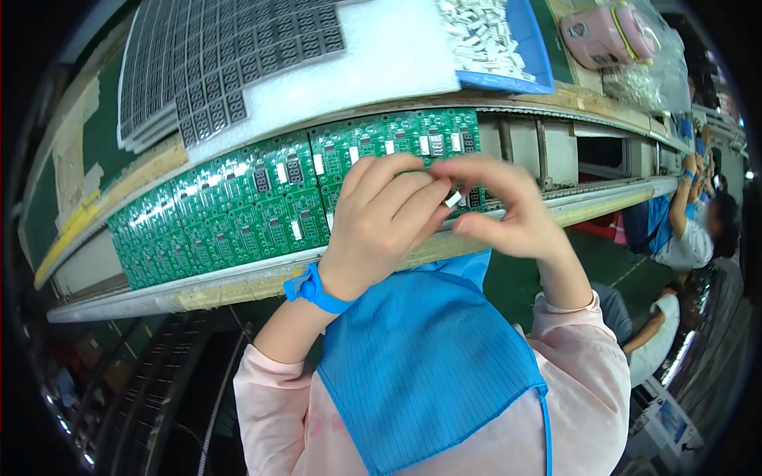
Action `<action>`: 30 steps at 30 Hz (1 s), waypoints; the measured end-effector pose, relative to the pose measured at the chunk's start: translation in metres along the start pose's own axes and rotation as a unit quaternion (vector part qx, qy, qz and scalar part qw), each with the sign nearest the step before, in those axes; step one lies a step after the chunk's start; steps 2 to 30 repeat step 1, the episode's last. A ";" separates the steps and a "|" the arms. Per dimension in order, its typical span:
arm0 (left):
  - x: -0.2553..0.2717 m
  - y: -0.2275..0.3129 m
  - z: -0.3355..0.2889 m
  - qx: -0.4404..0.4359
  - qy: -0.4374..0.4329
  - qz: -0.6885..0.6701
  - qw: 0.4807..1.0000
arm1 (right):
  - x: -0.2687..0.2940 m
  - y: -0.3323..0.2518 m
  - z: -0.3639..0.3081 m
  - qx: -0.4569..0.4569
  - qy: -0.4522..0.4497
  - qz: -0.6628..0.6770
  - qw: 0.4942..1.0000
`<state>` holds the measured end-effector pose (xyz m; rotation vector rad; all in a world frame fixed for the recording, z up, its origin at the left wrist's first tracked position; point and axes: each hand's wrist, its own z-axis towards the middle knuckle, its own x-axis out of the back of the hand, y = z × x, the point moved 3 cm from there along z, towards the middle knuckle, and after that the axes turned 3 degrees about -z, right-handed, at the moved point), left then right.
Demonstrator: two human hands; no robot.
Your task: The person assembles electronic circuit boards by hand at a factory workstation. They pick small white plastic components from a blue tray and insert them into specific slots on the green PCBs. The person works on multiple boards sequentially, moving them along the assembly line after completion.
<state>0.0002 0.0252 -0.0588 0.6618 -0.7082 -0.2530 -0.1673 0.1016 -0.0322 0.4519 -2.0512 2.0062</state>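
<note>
My left hand (382, 214), with a blue strap round its wrist, is curled over a row of green circuit boards (198, 190). At its fingertips is a small white connector (452, 199) with a dark end, pinched there. My right hand (520, 208) curves around from the other side, thumb and forefinger apart, its fingertips close to the left hand's fingers. Some boards carry white connectors (319, 164) and black digit displays (294, 168). Part of the boards lies hidden beneath my hands.
Behind the rail, a white foam sheet (389, 59) bears rows of black digit displays (262, 40). A blue bin (542, 59) of white connectors stands to its right, then a pink container (601, 37) and a clear bag (659, 75). Other people (689, 238) sit at the far right.
</note>
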 end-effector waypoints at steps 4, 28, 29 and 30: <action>-0.001 0.002 0.004 -0.009 -0.012 0.002 1.000 | -0.008 0.005 -0.006 0.009 0.012 0.026 1.000; -0.001 0.002 0.004 -0.009 -0.012 0.002 1.000 | -0.008 0.005 -0.006 0.009 0.012 0.026 1.000; -0.001 0.002 0.004 -0.009 -0.012 0.002 1.000 | -0.008 0.005 -0.006 0.009 0.012 0.026 1.000; -0.001 0.002 0.004 -0.009 -0.012 0.002 1.000 | -0.008 0.005 -0.006 0.009 0.012 0.026 1.000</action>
